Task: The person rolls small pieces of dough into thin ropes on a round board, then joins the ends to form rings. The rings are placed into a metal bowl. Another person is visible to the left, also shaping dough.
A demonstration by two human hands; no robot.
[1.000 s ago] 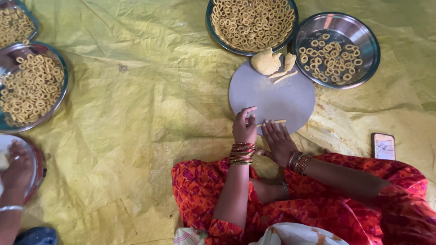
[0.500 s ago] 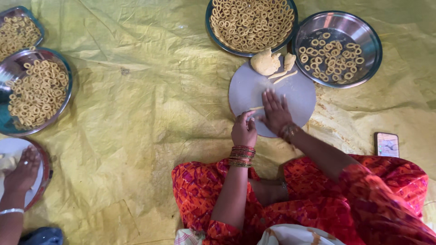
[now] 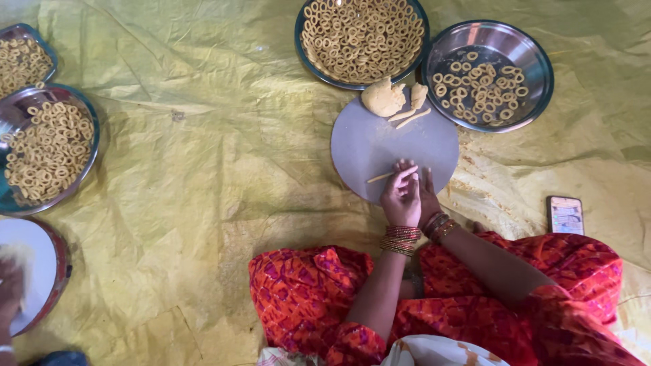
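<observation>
1. At the bottom of the frame, the person's lap was draped in red-orange patterned cloth (image 3: 305, 291), soft and folded, with both forearms reaching up from it; stacked red and gold bangles (image 3: 402, 237) ringed the wrists.
2. Just above, at lower centre, the left hand (image 3: 401, 196) lay over the right hand (image 3: 428, 200), fingers flattened on a thin, pale rope of dough (image 3: 381, 177) whose end stuck out to the left. Neither hand was clenched; both pressed the strip against the board rather than grasping it.
3. The strip lay on the near edge of a smooth, round grey board (image 3: 380, 142). At its far rim sat a lumpy ball of beige dough (image 3: 383, 98), a smaller piece, and two short rolled sticks (image 3: 412, 116).
4. To the right, a flat rectangular phone (image 3: 565, 214) rested on the crinkled yellow plastic sheet (image 3: 203, 156).
5. At upper centre, a round dark-rimmed plate (image 3: 363, 34) was heaped with small dough rings; beside it, upper right, a shiny steel bowl (image 3: 495, 71) held fewer rings.
6. On the left edge, two more steel dishes (image 3: 47, 146) carried rings, and another person's hand (image 3: 10, 291) hovered by a white round board.
</observation>
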